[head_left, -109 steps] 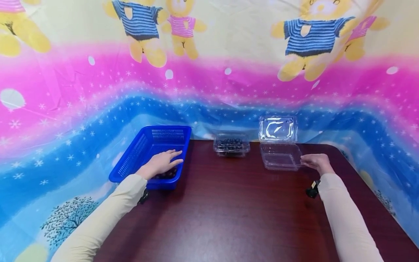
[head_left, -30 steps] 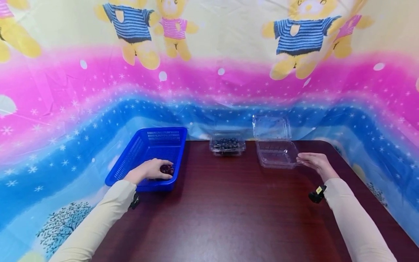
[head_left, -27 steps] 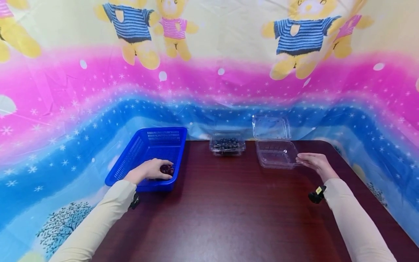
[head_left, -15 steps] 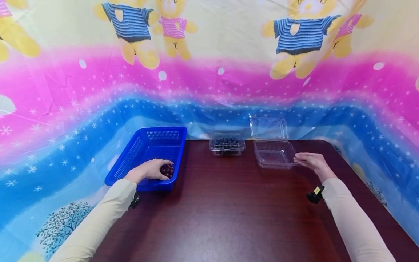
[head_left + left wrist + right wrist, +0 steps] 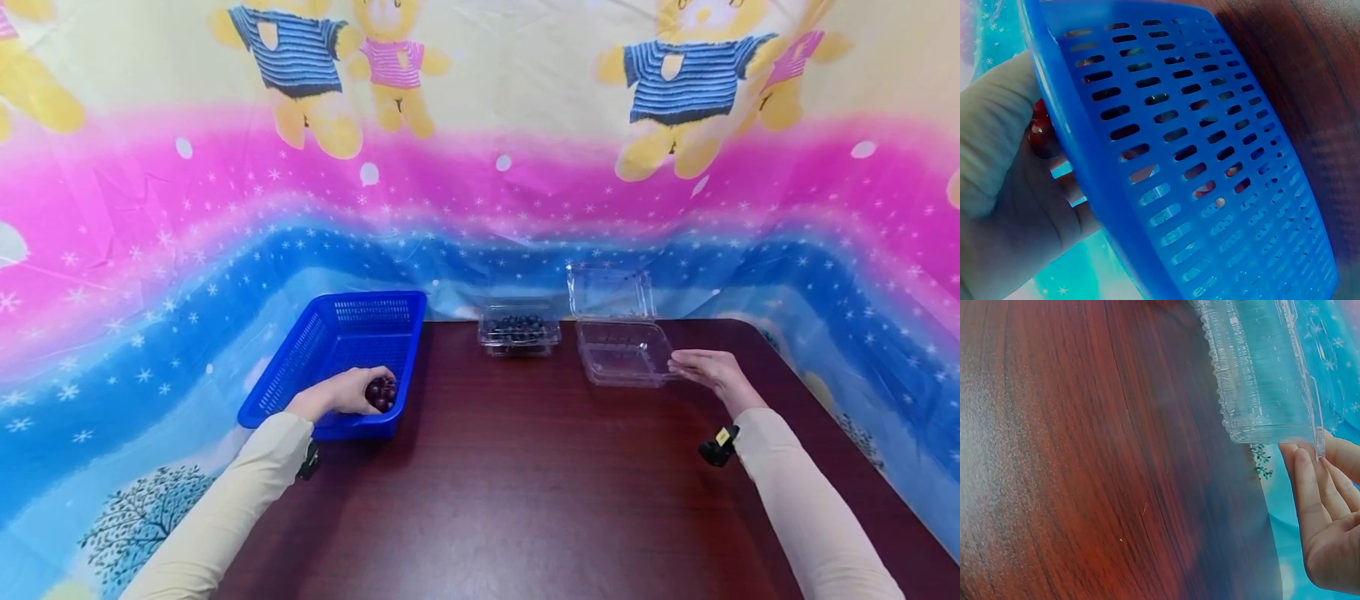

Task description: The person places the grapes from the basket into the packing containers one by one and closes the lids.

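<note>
My left hand (image 5: 341,392) is inside the near end of the blue plastic basket (image 5: 418,342), fingers and thumb curled round several dark red grapes (image 5: 382,393). In the left wrist view a few grapes (image 5: 1043,134) show between hand and rim, and the slotted wall (image 5: 1179,119) hides most of the rest. At the right, my right hand (image 5: 712,373) pinches the right-hand rim of a clear plastic box (image 5: 622,379) with its lid (image 5: 611,292) standing up. No fruit shows in that box. The right wrist view has the rim between thumb and fingers (image 5: 1329,487).
A closed clear box (image 5: 519,329) of dark round fruit stands at the back middle. All stand on a dark red-brown wooden table (image 5: 510,483). A printed curtain (image 5: 480,192) hangs close behind the table and along its sides.
The left hand, earlier spread over the basket, has lowered and closed round the grapes, which show more clearly now. The right hand and lidded box have shifted slightly left.
</note>
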### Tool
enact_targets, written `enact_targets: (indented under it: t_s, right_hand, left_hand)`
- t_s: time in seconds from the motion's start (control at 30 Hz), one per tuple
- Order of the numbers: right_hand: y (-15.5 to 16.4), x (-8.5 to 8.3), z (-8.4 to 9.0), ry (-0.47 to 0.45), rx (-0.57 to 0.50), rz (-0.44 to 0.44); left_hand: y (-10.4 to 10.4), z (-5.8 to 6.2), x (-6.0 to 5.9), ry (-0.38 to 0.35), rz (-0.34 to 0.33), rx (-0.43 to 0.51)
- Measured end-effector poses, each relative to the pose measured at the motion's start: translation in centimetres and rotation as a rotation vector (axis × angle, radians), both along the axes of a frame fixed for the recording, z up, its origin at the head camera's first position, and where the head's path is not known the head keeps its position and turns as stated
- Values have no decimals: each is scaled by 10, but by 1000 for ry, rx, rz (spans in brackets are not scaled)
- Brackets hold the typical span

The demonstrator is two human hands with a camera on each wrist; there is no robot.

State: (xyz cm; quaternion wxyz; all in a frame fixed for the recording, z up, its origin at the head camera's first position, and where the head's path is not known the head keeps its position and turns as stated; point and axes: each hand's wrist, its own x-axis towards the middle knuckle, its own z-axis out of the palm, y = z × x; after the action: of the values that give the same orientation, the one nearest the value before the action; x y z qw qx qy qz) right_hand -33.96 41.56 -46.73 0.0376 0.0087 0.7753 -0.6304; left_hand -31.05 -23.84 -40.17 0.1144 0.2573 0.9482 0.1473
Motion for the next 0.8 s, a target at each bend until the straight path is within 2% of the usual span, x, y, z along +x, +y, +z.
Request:
enact_targets:
  t_s: [0.1,0.17,0.27,0.4,0.6,0.73,0.8]
  right_hand:
    - [-14,21,17,64,54,46]
    - [-21,30,26,69,57,66]
    - [-28,36,35,50,40,70]
    - [-31,37,38,37,23,54]
    - [-22,22,20,37,-12,53]
    - [-4,-4,-10,22,-42,30]
    - [6,-19,-26,-19,-103,6]
  left_hand:
    - [0,0,0,-16,-3,12]
    - [-1,0,1,-15,-12,21]
    - [-2,0,2,-5,-12,34]
    - [-3,-2,2,25,-34,56]
    - [-4,-6,1,65,-55,59]
    - [-4,-6,1,102,-65,58]
    - [-4,-5,2,113,-64,62]
